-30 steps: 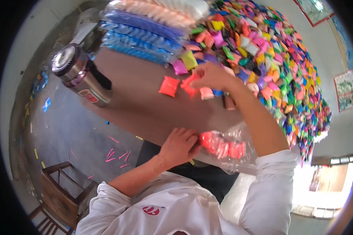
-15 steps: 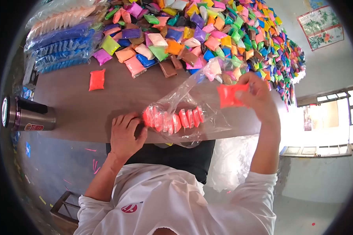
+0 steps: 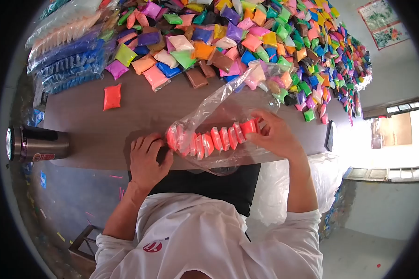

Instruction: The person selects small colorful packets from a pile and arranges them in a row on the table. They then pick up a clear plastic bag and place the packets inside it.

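Observation:
A row of small red packets stands on edge inside a long clear plastic bag at the table's front edge. My right hand pinches one more red packet between thumb and fingers, at the right end of the row. At the opposite end, my left hand rests on the table with bent fingers apart, its fingertips right beside the leftmost packet. A single red packet lies flat on the table, farther back to the left.
A large heap of multicoloured packets covers the back and right of the table. Filled clear bags are stacked at the back left. A steel flask lies at the left edge, and a dark flat object at the right edge.
My right hand has come down and left with its red packet, from above the bag to the right end of the row. My left hand has stayed in place.

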Demonstrator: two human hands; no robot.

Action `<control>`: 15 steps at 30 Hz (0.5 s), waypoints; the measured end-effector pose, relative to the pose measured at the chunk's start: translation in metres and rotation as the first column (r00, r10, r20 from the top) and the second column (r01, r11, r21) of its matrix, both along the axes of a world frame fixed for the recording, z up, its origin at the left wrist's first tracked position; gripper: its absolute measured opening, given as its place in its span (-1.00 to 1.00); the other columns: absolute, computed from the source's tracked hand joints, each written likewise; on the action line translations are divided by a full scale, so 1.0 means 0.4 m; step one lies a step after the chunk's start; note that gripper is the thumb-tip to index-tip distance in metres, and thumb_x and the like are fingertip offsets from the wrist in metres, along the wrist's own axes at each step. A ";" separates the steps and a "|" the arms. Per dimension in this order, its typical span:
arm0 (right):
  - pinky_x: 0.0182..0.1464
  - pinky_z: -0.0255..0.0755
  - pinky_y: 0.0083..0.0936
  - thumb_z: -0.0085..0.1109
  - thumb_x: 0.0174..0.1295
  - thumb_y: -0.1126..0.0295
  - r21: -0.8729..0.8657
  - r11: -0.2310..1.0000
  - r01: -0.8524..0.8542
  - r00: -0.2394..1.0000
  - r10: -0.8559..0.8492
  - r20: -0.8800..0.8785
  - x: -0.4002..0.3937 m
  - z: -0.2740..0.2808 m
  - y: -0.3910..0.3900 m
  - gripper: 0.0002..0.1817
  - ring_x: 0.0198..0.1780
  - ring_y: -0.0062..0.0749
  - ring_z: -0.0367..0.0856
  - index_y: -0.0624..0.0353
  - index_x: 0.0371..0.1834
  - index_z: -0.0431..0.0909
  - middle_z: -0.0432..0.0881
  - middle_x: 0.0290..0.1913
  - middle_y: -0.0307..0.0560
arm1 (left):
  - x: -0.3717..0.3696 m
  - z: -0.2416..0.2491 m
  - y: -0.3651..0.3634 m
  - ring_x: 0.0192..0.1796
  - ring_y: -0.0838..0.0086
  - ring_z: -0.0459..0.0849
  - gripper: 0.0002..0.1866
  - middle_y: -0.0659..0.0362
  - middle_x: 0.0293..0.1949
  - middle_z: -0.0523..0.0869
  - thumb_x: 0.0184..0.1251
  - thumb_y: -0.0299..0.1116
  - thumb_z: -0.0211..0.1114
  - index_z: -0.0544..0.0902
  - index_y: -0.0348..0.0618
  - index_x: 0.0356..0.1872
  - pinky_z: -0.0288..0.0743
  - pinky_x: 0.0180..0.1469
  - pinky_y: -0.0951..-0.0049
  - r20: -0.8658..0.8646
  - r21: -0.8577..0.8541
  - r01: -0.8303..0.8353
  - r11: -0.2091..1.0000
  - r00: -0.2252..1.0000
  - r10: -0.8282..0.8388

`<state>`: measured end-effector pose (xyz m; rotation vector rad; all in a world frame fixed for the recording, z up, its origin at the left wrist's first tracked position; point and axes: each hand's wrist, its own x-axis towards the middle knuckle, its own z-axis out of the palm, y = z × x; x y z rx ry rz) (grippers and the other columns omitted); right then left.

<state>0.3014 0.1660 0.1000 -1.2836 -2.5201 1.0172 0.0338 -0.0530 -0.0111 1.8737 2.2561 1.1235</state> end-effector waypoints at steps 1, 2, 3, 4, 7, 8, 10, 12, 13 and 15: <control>-0.08 0.57 -0.31 0.47 0.09 0.24 -0.074 0.997 0.008 1.000 -0.009 -0.014 0.006 0.012 0.004 -0.43 -0.22 -0.25 0.69 0.21 0.18 0.61 0.71 -0.18 0.06 | 0.000 -0.002 0.001 -0.02 0.11 0.60 -0.66 0.08 -0.03 0.68 0.01 -0.35 0.44 0.65 -0.17 -0.14 0.41 0.04 0.14 -0.004 0.005 0.001 1.000 1.000 -0.001; -0.07 0.56 -0.32 0.46 0.12 0.27 -0.168 0.984 0.054 0.999 -0.054 0.003 0.003 0.031 0.002 -0.44 -0.23 -0.24 0.69 0.21 0.20 0.60 0.72 -0.18 0.06 | 0.001 -0.003 0.001 -0.01 0.10 0.60 -0.65 0.08 -0.02 0.67 0.01 -0.35 0.44 0.66 -0.17 -0.13 0.41 0.04 0.13 -0.009 0.010 0.001 1.000 1.000 -0.001; -0.07 0.56 -0.33 0.44 0.15 0.29 -0.261 0.960 0.098 0.995 -0.095 0.024 0.001 0.039 0.003 -0.46 -0.23 -0.23 0.69 0.22 0.21 0.59 0.72 -0.17 0.05 | 0.001 -0.002 0.000 -0.01 0.09 0.60 -0.63 0.06 -0.01 0.67 0.01 -0.35 0.44 0.66 -0.18 -0.11 0.41 0.05 0.12 -0.009 0.000 0.001 1.000 1.000 -0.001; -0.09 0.56 -0.35 0.43 0.18 0.32 -0.190 0.980 0.065 0.997 -0.056 0.054 0.002 0.029 0.006 -0.47 -0.24 -0.27 0.68 0.23 0.23 0.58 0.73 -0.16 0.05 | 0.001 -0.001 -0.002 0.00 0.08 0.60 -0.62 0.05 -0.01 0.67 0.01 -0.35 0.44 0.66 -0.18 -0.09 0.41 0.05 0.12 -0.010 -0.010 0.000 1.000 1.000 -0.001; -0.17 0.55 -0.44 0.41 0.24 0.39 -0.021 0.999 -0.029 0.992 0.032 0.125 0.013 -0.015 0.011 -0.47 -0.27 -0.42 0.68 0.25 0.29 0.55 0.74 -0.13 0.00 | 0.006 0.009 0.004 -0.03 0.12 0.61 -0.69 0.10 -0.04 0.68 0.01 -0.34 0.44 0.64 -0.17 -0.18 0.41 0.03 0.14 -0.044 0.009 -0.022 1.000 0.999 0.022; -0.21 0.55 -0.50 0.41 0.25 0.41 0.010 0.999 -0.052 0.991 0.051 0.125 0.018 -0.025 0.008 -0.45 -0.26 -0.49 0.67 0.27 0.31 0.54 0.74 -0.11 -0.02 | 0.007 0.012 0.006 -0.04 0.15 0.61 -0.73 0.13 -0.06 0.68 0.01 -0.33 0.44 0.63 -0.15 -0.24 0.41 0.02 0.16 -0.061 0.025 -0.034 0.999 0.997 0.035; -0.23 0.55 -0.53 0.43 0.24 0.42 -0.027 1.000 -0.001 1.000 0.002 0.030 0.028 -0.031 0.003 -0.46 -0.27 -0.55 0.68 0.30 0.29 0.55 0.74 -0.11 0.00 | 0.006 0.007 0.006 -0.05 0.15 0.61 -0.72 0.13 -0.06 0.68 0.00 -0.34 0.43 0.64 -0.16 -0.24 0.41 0.02 0.16 -0.058 0.008 -0.036 0.999 0.998 0.036; -0.20 0.57 -0.48 0.45 0.21 0.37 -0.186 0.974 0.127 0.977 -0.155 -0.145 0.040 -0.028 -0.004 -0.51 -0.28 -0.50 0.70 0.31 0.20 0.61 0.76 -0.14 0.08 | 0.006 0.007 0.004 -0.05 0.16 0.61 -0.71 0.13 -0.06 0.68 -0.01 -0.35 0.43 0.64 -0.16 -0.23 0.41 0.02 0.17 -0.055 -0.004 -0.039 0.999 0.998 0.039; -0.20 0.58 -0.49 0.45 0.20 0.39 -0.195 0.974 0.119 0.971 -0.155 -0.182 0.040 -0.028 -0.005 -0.53 -0.28 -0.50 0.70 0.33 0.17 0.62 0.77 -0.13 0.09 | 0.008 0.009 0.003 -0.05 0.16 0.61 -0.71 0.13 -0.06 0.68 -0.02 -0.35 0.43 0.64 -0.16 -0.23 0.41 0.02 0.17 -0.054 -0.005 -0.040 0.999 0.998 0.039; -0.19 0.59 -0.50 0.45 0.19 0.42 -0.207 0.972 0.106 0.954 -0.159 -0.256 0.036 -0.025 -0.002 -0.57 -0.26 -0.50 0.71 0.36 0.12 0.66 0.77 -0.11 0.10 | 0.010 0.011 0.005 -0.05 0.16 0.61 -0.71 0.13 -0.06 0.68 -0.02 -0.35 0.42 0.64 -0.16 -0.23 0.41 0.03 0.17 -0.057 0.001 -0.037 0.999 0.998 0.037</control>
